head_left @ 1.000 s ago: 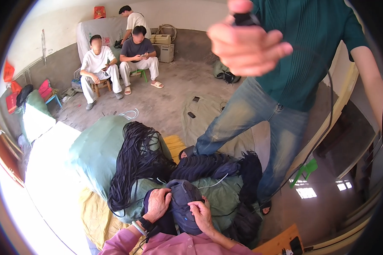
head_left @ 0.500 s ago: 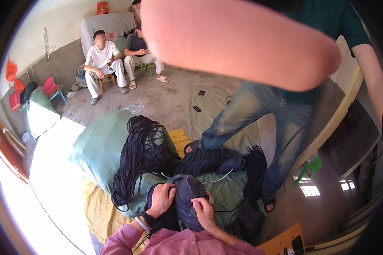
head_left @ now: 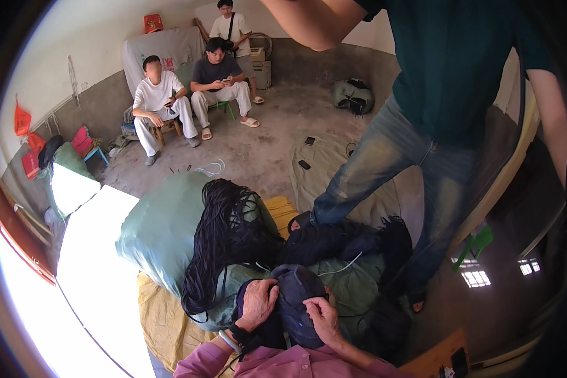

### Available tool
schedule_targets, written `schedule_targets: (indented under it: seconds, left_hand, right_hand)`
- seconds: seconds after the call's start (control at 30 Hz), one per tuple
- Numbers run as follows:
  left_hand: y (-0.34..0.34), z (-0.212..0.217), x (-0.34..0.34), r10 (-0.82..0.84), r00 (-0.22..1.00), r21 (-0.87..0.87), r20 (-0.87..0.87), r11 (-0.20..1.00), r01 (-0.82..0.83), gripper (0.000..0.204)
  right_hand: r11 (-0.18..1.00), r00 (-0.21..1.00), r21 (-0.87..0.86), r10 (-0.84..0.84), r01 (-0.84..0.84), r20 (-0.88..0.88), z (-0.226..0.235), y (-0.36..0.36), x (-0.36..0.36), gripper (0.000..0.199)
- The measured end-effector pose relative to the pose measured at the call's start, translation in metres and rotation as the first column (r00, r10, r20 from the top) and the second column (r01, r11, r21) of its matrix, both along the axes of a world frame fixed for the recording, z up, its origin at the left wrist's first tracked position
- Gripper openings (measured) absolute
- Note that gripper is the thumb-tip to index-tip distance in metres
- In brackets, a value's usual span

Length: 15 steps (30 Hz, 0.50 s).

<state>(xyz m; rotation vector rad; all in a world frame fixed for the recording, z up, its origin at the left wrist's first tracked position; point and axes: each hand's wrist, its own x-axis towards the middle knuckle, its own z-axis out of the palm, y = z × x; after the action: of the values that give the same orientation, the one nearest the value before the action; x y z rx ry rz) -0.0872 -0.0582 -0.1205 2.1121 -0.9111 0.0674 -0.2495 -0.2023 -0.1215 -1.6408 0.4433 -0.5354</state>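
A rounded piece of dark navy cloth (head_left: 298,291), with a small blue mark on it, lies in front of my body at the lower middle. My left hand (head_left: 258,302) rests on its left side, fingers bent over its edge. On the other side, my right hand (head_left: 323,318) pinches thumb and forefinger together against the cloth; anything between them is too small to make out. Beyond my hands, a bundle of black cords (head_left: 217,233) drapes over a large green sack (head_left: 160,211). A thin white cord (head_left: 343,264) lies just right of the navy cloth.
A person in jeans (head_left: 372,167) stands close at the right, one foot by the dark bundles. Farther back, two people sit on low stools and another stands. Two phones lie on a green sheet (head_left: 315,148). Yellow cloth (head_left: 170,309) spreads under the sacks. A green stool (head_left: 475,244) stands right.
The standing person's arm, which blocked the upper view, has lifted up and away, so the people behind show. The whole view has shifted slightly; my hands keep nearly the same hold on the navy cloth.
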Motion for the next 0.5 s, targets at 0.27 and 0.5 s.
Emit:
schedule_targets:
  seconds: [0.27, 0.5]
  left_hand:
    - [0.0019, -0.0025, -0.0009, 0.004, 1.000, 0.000, 0.001, 1.000, -0.004, 0.025]
    - [0.0045, -0.0005, -0.0047, 0.009, 1.000, -0.027, -0.005, 1.000, -0.009, 0.026]
  right_hand:
    - [1.000, 1.000, -0.001, -0.010, 0.010, -0.014, 0.0007, 0.0023, -0.0011, 0.015]
    - [0.999, 1.000, 0.054, -0.003, 0.004, -0.010, -0.0023, 0.0030, -0.0031, 0.015]
